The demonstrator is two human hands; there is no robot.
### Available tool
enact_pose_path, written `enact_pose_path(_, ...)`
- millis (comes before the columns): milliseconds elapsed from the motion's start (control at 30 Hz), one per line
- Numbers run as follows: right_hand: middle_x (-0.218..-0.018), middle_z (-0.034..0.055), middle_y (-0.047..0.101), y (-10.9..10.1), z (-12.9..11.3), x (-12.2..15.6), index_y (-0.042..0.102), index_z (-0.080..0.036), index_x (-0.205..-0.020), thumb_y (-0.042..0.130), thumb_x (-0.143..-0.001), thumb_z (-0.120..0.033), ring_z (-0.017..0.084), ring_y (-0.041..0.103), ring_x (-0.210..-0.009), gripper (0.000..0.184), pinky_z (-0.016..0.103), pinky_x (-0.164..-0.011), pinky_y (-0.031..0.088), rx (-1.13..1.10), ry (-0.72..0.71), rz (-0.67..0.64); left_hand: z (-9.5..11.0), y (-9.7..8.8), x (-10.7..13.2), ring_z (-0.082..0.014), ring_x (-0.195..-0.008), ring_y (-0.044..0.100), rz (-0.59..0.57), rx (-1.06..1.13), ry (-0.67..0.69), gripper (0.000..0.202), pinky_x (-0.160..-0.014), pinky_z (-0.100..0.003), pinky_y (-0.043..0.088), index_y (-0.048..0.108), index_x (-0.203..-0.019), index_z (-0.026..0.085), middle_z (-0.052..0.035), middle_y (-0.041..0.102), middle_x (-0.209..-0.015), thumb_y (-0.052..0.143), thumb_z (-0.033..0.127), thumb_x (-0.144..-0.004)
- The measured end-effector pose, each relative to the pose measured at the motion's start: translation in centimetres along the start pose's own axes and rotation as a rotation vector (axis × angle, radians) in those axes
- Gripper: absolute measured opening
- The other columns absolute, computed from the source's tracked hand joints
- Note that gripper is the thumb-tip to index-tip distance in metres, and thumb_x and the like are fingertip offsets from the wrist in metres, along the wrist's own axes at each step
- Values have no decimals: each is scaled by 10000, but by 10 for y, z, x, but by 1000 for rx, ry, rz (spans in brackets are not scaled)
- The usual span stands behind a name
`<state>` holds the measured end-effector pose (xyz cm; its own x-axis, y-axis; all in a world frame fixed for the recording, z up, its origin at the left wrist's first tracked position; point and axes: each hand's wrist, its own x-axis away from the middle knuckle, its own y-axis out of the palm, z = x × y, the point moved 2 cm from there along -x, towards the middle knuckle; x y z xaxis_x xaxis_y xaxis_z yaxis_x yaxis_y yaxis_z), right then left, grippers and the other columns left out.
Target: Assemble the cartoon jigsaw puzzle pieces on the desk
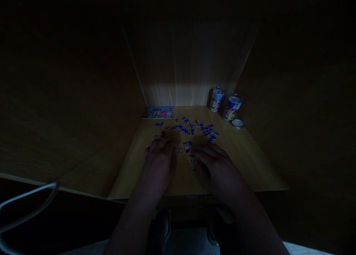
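Note:
The scene is very dark. My left hand (159, 158) lies palm down on a wooden desk (250, 162), fingers stretched toward loose jigsaw pieces (191, 128). My right hand (214, 164) also lies flat, its fingers touching a small joined strip of pieces (190, 154) between the hands. Several blue and yellow pieces are scattered just beyond the fingertips. Neither hand visibly holds a piece.
A finished cartoon picture card (158, 112) lies at the back left. Two printed tins (216, 99) (232, 107) stand at the back right, a round lid (238, 123) beside them. Wooden partitions wall in the desk. A white cable (25, 206) curves at lower left.

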<state>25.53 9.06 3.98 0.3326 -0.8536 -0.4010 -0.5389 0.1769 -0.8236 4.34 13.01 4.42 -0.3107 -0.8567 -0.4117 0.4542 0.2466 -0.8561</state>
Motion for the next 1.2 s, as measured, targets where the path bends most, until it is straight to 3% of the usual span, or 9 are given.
enact_pose_path(133,-1457,52,767,1,-1,0,742,-253,-1420,618,-1067,-185,282,676,-1341,381,521,-1224,520,9,2,-6,1,1,2,-361,-1346,670,-25,-23,87,359,-1134,-605,546,761,-1293,218,-121,744,-1430,577,46,-1038)
enact_pose_path(267,-1424,64,781,2,1,0,769,-239,-1375,625,-1081,-203,283,681,-1326,329,521,-1226,524,21,37,34,5,1,1,-347,-1301,694,-19,-23,129,320,-1133,-590,543,771,-1281,224,-120,762,-1389,601,77,-1054)
enact_pose_path(400,-1384,79,795,3,4,-1,790,-220,-1342,635,-1081,-205,297,679,-1317,304,526,-1205,538,38,90,90,7,-1,-1,-338,-1215,708,-13,-16,88,164,-1088,-566,560,783,-1157,207,-118,780,-1287,641,169,-1083)
enact_pose_path(500,-1358,79,802,2,3,-1,801,-230,-1324,649,-1068,-195,300,684,-1301,300,525,-1194,543,42,78,97,9,-2,-1,-319,-1155,713,-76,16,116,116,-1036,-538,572,781,-1115,219,-91,786,-1191,675,192,-1074)
enact_pose_path(667,-1338,76,804,1,0,0,804,-228,-1315,658,-1055,-178,306,684,-1290,303,515,-1181,547,49,50,86,14,-2,1,-282,-1087,720,-135,63,199,139,-985,-491,575,794,-1118,237,-55,790,-1117,682,172,-1067)
enact_pose_path(833,-1318,106,803,2,3,-1,811,-190,-1281,641,-1079,-208,321,679,-1284,265,530,-1192,539,76,111,126,15,0,3,-277,-969,725,-133,-59,156,215,-941,-490,588,762,-927,209,-67,761,-984,627,196,-1094)
enact_pose_path(900,-1328,106,800,3,3,-1,809,-194,-1290,637,-1080,-209,327,673,-1293,272,535,-1185,546,84,123,125,14,-1,2,-295,-976,729,-126,-101,105,208,-946,-511,596,763,-959,202,-86,770,-1008,610,213,-1101)
enact_pose_path(1033,-1349,103,797,3,3,-1,802,-220,-1320,642,-1077,-213,329,670,-1313,291,536,-1180,552,88,127,118,14,-2,1,-360,-1150,718,-59,-159,7,190,-994,-556,599,761,-1148,183,-157,774,-1235,593,259,-1106)
enact_pose_path(1200,-1365,106,794,3,3,-1,798,-219,-1325,647,-1068,-205,325,674,-1316,299,533,-1173,562,73,121,116,12,-1,2,-405,-1223,682,-26,-212,-30,266,-1003,-611,591,729,-1266,165,-193,744,-1339,554,295,-1114)
